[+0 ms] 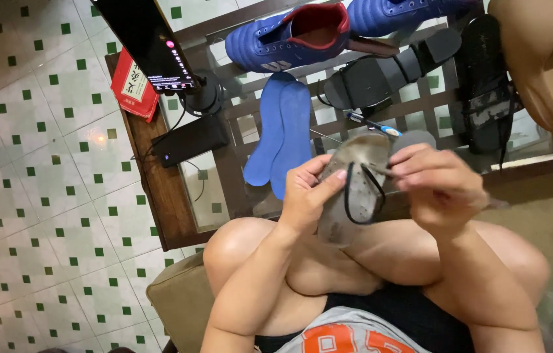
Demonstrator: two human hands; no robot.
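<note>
You sit cross-legged with a worn grey sandal raised above your knees, sole dirty, a thin black strap looping off it. Your left hand is closed around its side; your right hand pinches the strap at the top. Beyond, on the glass table, lie two blue insoles, black sandals and blue football boots.

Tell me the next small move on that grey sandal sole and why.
Probably draw the black strap further through with the right hand. That hand pinches the strap's end at the top of the grey sandal sole, the left hand steadies the sole, and the strap hangs in a slack loop.
</note>
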